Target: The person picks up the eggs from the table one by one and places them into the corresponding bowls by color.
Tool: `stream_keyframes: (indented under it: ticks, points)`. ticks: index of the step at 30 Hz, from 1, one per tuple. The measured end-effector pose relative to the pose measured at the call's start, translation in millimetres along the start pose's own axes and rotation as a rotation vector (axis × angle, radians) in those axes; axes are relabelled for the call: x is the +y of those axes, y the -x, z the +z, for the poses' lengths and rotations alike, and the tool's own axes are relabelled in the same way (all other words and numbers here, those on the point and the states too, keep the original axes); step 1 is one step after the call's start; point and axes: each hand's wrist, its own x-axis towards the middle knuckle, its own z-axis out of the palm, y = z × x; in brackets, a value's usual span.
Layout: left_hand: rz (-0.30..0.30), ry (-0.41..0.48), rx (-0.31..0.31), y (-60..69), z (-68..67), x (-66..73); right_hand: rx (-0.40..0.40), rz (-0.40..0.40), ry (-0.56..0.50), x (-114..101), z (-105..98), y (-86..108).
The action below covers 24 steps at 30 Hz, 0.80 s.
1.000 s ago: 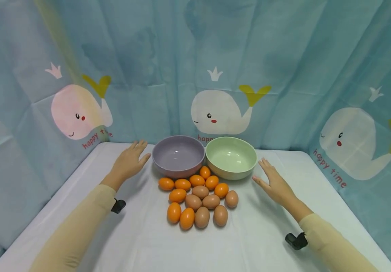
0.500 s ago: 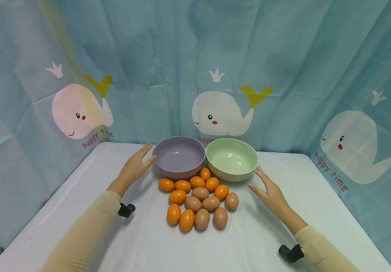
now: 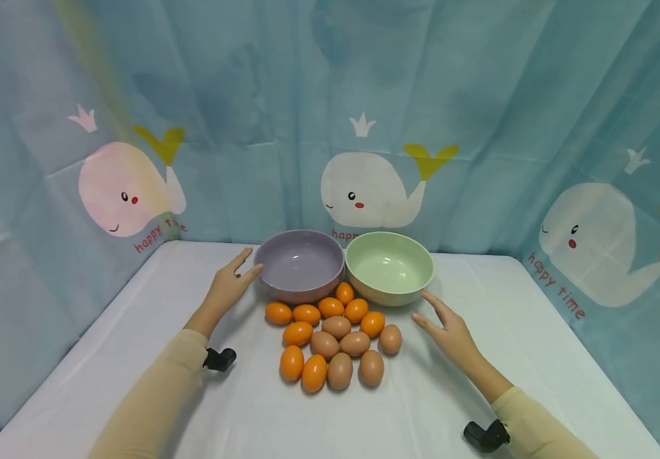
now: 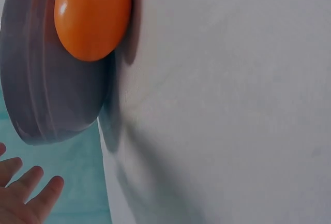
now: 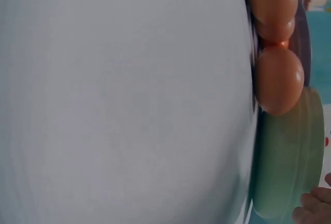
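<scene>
L grip (image 3: pixel 227 285) nr purple bowl (image 3: pixel 298 262), R grip (image 3: pixel 450 328) nr grn bowl (image 3: pixel 389 264).

The lower frame is spanned by a white table (image 3: pixel 330 427). A purple bowl (image 3: pixel 298 264) and green bowl (image 3: pixel 389 268) are set mid-frame, orange eggs (image 3: pixel 297 333) and brown eggs (image 3: pixel 355 343) clustered below.

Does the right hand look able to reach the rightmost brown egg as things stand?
Probably yes: the right hand holds nothing, and only white tabletop shows between it and the rightmost brown egg.
</scene>
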Motion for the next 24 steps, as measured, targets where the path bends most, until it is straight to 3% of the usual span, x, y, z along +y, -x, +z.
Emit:
stream_keyframes:
  ticks: [9,13,15,19,24]
  points:
    - [-0.038,0.178,0.002,2.0,2.6,-4.6,-0.029,0.093,-0.147,-9,2,7.0]
    - [-0.035,0.309,-0.012,8.3,2.8,-5.7,-0.048,0.124,-0.196,-11,5,6.5]
    - [-0.042,0.393,-0.03,14.7,0.8,2.0,-0.059,0.143,-0.217,-12,5,6.2]
    - [-0.061,0.495,-0.026,16.2,5.6,2.1,-0.077,0.197,-0.278,-16,8,5.1]
    - [-0.088,0.55,-0.01,13.0,18.5,-7.4,-0.103,0.254,-0.304,-18,12,5.3]
